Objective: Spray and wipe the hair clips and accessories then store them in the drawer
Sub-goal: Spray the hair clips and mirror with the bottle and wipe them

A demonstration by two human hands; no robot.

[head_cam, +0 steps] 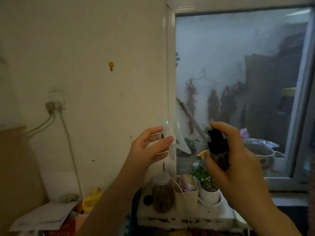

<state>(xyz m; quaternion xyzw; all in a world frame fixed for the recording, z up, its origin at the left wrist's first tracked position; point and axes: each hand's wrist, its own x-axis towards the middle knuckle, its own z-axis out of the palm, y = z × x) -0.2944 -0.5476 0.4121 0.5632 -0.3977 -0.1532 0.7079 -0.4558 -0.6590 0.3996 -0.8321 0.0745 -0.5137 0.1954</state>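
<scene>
A person's left hand (150,147) pinches a clear plastic hair clip (172,138) between thumb and fingertips, raised in front of the wall's edge beside the window (238,82); the right hand (235,159) is wrapped around a small dark spray bottle (219,150), index finger resting on top of its black pump head, nozzle turned toward the clip; the two are near each other but apart; the clip looks light, stiff and thin, likely brittle at its curved prongs and probably slick once wet, so the grip at its hinge end, where the fingers sit now, seems the sound place to hold it, leaving the prongs open to the mist; the bottle appears small and light enough for one hand, best held round the body as it is; the count in view: one clip, one spray bottle, two bare hands; no cloth and no drawer show in this view, and whether other accessories lie among the clutter below cannot be told; on the sill (187,217) stand one lidded jar (162,195), one cream holder (186,193) of pinkish items and one white potted plant (208,189); papers (46,217) lie at lower left.
</scene>
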